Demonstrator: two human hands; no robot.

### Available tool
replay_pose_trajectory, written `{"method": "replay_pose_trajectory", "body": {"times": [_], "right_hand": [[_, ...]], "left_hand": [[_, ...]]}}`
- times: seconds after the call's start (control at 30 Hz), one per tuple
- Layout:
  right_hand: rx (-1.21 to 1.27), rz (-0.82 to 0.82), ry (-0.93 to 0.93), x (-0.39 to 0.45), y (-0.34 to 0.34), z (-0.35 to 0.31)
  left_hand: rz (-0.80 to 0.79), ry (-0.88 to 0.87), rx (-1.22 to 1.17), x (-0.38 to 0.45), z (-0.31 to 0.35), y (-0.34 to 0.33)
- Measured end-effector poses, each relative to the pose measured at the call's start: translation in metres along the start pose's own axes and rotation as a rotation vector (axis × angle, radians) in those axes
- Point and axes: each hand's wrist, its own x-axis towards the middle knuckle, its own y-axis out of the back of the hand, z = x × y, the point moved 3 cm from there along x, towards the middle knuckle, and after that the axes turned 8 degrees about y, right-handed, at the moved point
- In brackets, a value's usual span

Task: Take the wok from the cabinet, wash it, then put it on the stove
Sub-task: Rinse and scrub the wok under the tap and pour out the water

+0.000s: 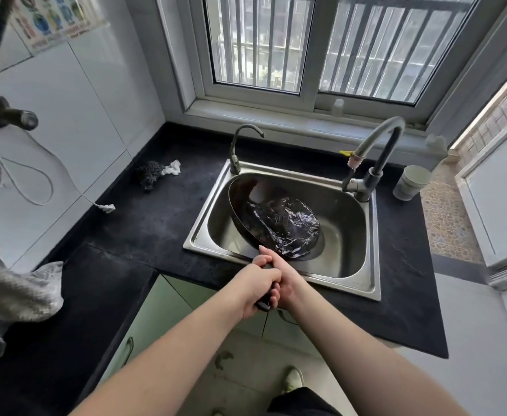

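Washing step: left hand point(259, 285) and right hand point(285, 283) clamp the handle of the tilted black round metal wok point(273, 217), water swirling, over the steel sink point(363, 283) at the bench's front edge; next, likely drain.

Both bare forearms reached forward and converged. The left hand point(256, 285) and the right hand point(283, 280) were pressed together, fingers curled tight around the dark, slim handle point(264, 303), knuckles up.

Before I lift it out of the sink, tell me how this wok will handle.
The wok probably feels front-heavy: both hands, left hand and right hand, grip its one handle. Water sloshing inside may shift as it tilts. It looks wet, so likely slippery against the sink.
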Motion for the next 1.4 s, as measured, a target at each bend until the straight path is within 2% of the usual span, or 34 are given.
{"method": "replay_pose_trajectory", "body": {"times": [0.23,0.37,0.5,0.67,1.0,1.4], "right_hand": [[0.096,-0.094,0.059,0.021,0.023,0.002],[0.074,-0.161,0.070,0.026,0.038,0.003],[-0.008,-0.154,0.118,0.026,0.044,0.002],[-0.111,-0.152,0.171,0.025,0.043,0.002],[-0.434,0.008,0.363,0.028,0.054,-0.002],[-0.643,0.230,0.556,0.021,0.055,-0.004]], "left_hand": [[0.122,-0.119,0.322,0.003,-0.012,0.002],[0.160,-0.199,0.427,0.008,-0.024,0.001],[0.195,-0.240,0.537,0.015,-0.036,0.002],[0.181,-0.287,0.525,0.024,-0.046,0.008],[0.035,-0.284,0.393,0.044,-0.063,0.014],[-0.095,-0.253,0.271,0.066,-0.071,0.014]]}}
